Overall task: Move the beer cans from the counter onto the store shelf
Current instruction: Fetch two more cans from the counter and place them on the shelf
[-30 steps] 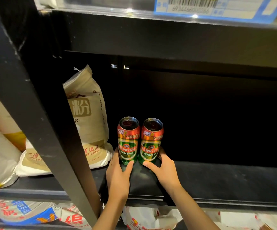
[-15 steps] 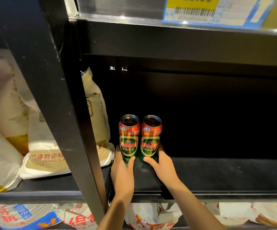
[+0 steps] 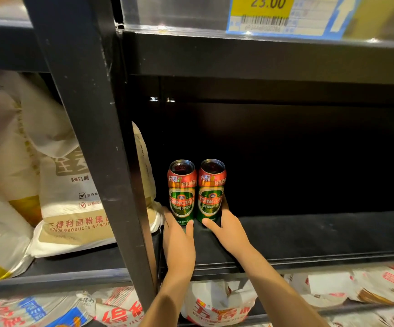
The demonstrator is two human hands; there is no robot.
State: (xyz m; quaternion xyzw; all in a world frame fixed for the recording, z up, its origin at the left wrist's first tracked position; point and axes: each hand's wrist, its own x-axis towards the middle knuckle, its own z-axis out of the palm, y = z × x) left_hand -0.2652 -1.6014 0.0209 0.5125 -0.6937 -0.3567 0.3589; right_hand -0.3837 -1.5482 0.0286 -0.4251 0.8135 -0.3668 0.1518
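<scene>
Black metal shelving fills our view, and the shelf (image 3: 309, 234) we reach into is dark and bare to the right of the two Tsingtao beer cans. The left can (image 3: 181, 192) and right can (image 3: 212, 190) stand upright on it, touching side by side, set back from the front lip. Our left hand (image 3: 178, 244) curls round the base of the left can, thumb on its front; our right hand (image 3: 229, 228) wraps the base of the right can the same way, fingers behind it.

Close on the left, a slanted black upright post (image 3: 101, 161) crosses our view, and our left forearm passes just beside it. Behind the post, flour sacks (image 3: 73, 204) lean and lie on the neighbouring shelf section, one sack edge nearly reaching the left can. Overhead, the upper shelf's front rail carries a yellow price tag (image 3: 262, 5) reading 23.00. Below the front lip, more printed bags (image 3: 214, 308) lie on the lower shelf.
</scene>
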